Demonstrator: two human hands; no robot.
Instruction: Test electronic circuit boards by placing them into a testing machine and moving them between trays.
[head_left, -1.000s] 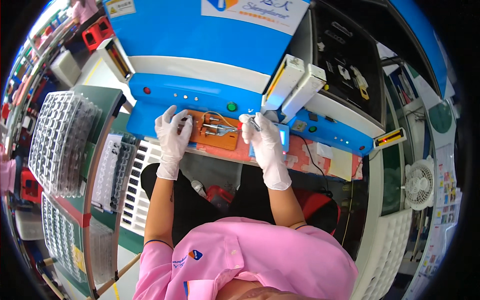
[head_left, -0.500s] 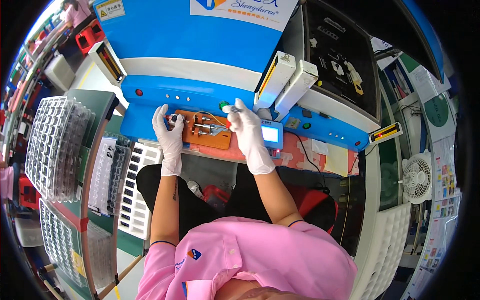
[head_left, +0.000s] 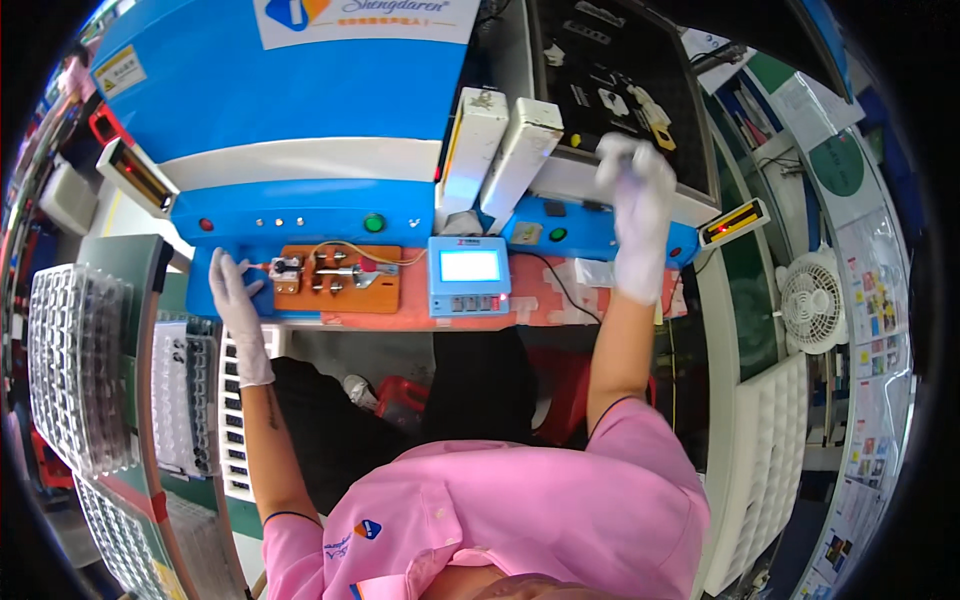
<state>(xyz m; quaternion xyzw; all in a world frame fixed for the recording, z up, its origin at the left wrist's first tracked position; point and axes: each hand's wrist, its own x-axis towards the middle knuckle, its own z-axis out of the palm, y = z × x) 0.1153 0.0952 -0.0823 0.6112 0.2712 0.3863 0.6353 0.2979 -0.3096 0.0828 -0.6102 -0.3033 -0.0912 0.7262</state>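
Note:
My left hand [head_left: 237, 300], in a white glove, lies beside the left end of an orange-brown fixture board [head_left: 384, 296] with its fingers stretched and apart. A small reddish tip [head_left: 259, 266] shows next to those fingers, at the board's left end. On the board sit a metal toggle clamp [head_left: 350, 274] with a red grip and a metal block [head_left: 287, 272]. Away to the right, my gloved right hand [head_left: 643, 200] is raised in front of the dark tray with its fingers curled. A small dark bluish patch shows among them, too blurred to name.
A blue tester [head_left: 469, 268] with a lit screen stands right of the board on a pink mat [head_left: 400, 322]. Two white upright housings [head_left: 500, 160] rise behind it. The dark tray [head_left: 640, 90] holds several small parts. Clear plastic trays [head_left: 75, 370] are stacked at left; a fan [head_left: 813, 303] stands right.
My right hand has left the clamp and swung right, up to the dark tray. My left hand has shifted slightly off the board's left end. The whole view has turned right.

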